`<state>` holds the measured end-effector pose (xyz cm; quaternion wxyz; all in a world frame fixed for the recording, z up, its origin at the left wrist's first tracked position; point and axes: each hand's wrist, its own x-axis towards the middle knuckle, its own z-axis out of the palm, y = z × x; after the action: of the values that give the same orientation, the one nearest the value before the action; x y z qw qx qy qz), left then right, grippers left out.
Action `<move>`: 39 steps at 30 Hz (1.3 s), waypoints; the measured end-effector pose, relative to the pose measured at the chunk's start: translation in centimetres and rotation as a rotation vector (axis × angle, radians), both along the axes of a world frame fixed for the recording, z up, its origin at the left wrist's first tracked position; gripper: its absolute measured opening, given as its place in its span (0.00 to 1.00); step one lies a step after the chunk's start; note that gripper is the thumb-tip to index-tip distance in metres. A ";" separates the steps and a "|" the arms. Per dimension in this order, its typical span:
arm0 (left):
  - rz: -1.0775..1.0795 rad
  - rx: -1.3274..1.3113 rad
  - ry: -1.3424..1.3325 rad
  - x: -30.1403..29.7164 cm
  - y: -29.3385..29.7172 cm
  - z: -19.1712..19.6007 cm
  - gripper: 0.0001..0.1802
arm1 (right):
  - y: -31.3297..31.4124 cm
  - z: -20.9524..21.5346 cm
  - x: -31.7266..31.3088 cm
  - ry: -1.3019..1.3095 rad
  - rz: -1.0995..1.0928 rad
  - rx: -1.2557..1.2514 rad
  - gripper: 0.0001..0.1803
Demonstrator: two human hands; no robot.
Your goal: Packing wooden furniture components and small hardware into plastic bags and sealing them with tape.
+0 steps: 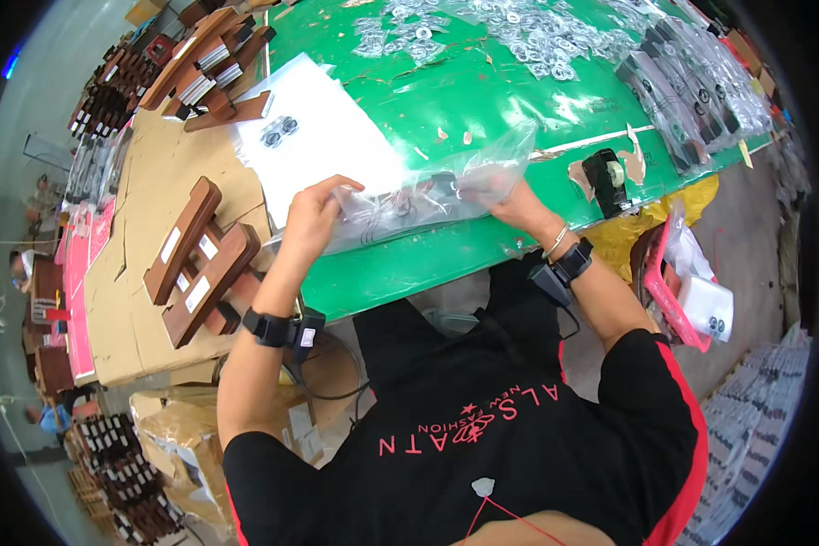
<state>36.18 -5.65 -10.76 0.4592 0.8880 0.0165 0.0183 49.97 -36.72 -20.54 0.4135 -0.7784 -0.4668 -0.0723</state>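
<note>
A clear plastic bag [400, 217] is stretched between my two hands near the front edge of the green table [355, 287]. Its left end is gripped by my left hand [314, 214], with the fingers closed on the film. At its right end my right hand [519, 205] has its fingers closed on the bag, partly seen through the plastic. Something small and dark shows inside the bag near the right fingers; its kind is hard to make out. Beneath and beyond the bag lies a white sheet [323, 118] with two dark rings printed or lying on it.
Brown wooden pieces [196, 259] lie stacked on cardboard [118, 337] at left. A black tape dispenser [607, 182] stands right of my right hand. Small bagged rings [541, 41] cover the far table, with long wrapped parts [692, 91] at far right. A pink basket [655, 282] stands below the table.
</note>
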 end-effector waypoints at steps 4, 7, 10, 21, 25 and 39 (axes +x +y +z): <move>0.066 -0.039 0.165 -0.4 1.1 -0.5 0.20 | 0.3 0.5 0.0 0.257 0.016 0.052 0.13; 0.030 -0.013 -0.006 -2.1 2.6 1.4 0.33 | -0.8 2.3 -0.2 0.627 -0.003 0.048 0.16; 0.099 -0.022 -0.036 -6.1 5.7 2.1 0.49 | -1.0 1.3 0.0 0.596 -0.030 0.044 0.16; 0.511 -0.647 -0.203 -10.5 1.2 -7.2 0.51 | 0.5 1.2 -0.1 -0.221 -0.106 0.008 0.15; 0.557 -0.914 -0.240 -10.8 1.8 -9.1 0.47 | 3.9 12.9 -0.5 -0.445 -0.041 0.175 0.13; 0.090 -1.257 -0.175 -8.0 -3.3 -9.2 0.53 | 7.6 23.7 -1.4 -0.039 0.114 0.199 0.11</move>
<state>28.19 -8.99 -19.91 0.8912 0.4425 0.0238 0.0968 48.55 -29.15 3.20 0.4829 -0.7042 -0.5087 -0.1097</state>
